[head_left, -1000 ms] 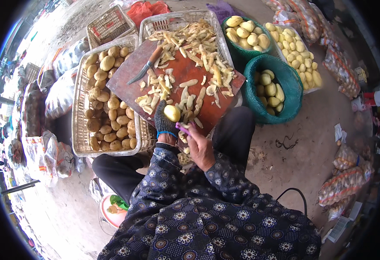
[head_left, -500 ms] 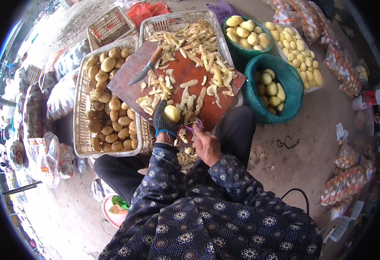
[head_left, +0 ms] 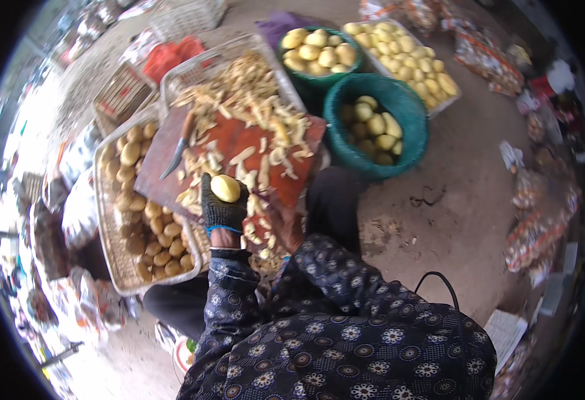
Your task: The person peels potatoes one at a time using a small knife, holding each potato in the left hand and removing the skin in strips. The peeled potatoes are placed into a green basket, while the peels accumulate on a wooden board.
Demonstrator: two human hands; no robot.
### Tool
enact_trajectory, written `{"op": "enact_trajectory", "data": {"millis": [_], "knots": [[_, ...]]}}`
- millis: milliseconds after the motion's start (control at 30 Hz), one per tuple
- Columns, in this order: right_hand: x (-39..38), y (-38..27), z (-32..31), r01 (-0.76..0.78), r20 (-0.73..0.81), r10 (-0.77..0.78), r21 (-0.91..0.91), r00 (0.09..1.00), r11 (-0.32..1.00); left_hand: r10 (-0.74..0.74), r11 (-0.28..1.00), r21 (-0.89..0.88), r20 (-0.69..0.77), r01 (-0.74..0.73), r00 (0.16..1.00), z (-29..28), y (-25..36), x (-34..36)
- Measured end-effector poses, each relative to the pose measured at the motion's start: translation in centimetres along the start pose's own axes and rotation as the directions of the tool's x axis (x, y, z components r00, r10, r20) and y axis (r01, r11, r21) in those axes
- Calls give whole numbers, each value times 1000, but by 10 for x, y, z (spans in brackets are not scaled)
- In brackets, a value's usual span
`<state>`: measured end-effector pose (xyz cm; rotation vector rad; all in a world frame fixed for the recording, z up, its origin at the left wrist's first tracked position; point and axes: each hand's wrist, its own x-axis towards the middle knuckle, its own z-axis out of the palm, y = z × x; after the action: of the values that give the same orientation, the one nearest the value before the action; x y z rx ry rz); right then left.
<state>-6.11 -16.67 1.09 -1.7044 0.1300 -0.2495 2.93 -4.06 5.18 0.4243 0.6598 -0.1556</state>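
My left hand point(head_left: 224, 212), in a dark glove with a blue cuff, holds a peeled yellow potato point(head_left: 226, 189) above the near edge of a red board point(head_left: 222, 137). My right hand point(head_left: 288, 223) is bare and blurred by motion, low beside the board's near right edge. Its fingers are closed round a small purple-handled peeler, mostly lost in the blur. Potato peelings point(head_left: 242, 156) are strewn over the board. A knife point(head_left: 178, 145) with a wooden handle lies at the board's left side.
A crate of unpeeled potatoes point(head_left: 162, 257) stands left. Behind the board is a white crate point(head_left: 263, 48) with peelings. Two green baskets point(head_left: 409, 160) and a tray point(head_left: 457, 99) hold peeled potatoes at the right. Filled sacks point(head_left: 482, 60) line the far right.
The view has shifted, so the board and baskets sit further left. The left hand has turned, bringing the potato on top of the glove. The right hand has become blurred and drawn lower.
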Motion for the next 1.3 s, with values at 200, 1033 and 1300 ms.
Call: {"op": "enact_trajectory", "data": {"millis": [200,1033,1300], "knots": [[-8,24,-11,67,71,-63,-57,996,996,118,938,244,446,-247,887,117,-92,-22],[4,-6,20,288,260,-189,-431,947,855,681,731,638,-704,-242,202,-279,275,60],[0,-9,40,431,364,-242,-648,899,627,845,533,841,-535,97,4,-304,296,100]]}}
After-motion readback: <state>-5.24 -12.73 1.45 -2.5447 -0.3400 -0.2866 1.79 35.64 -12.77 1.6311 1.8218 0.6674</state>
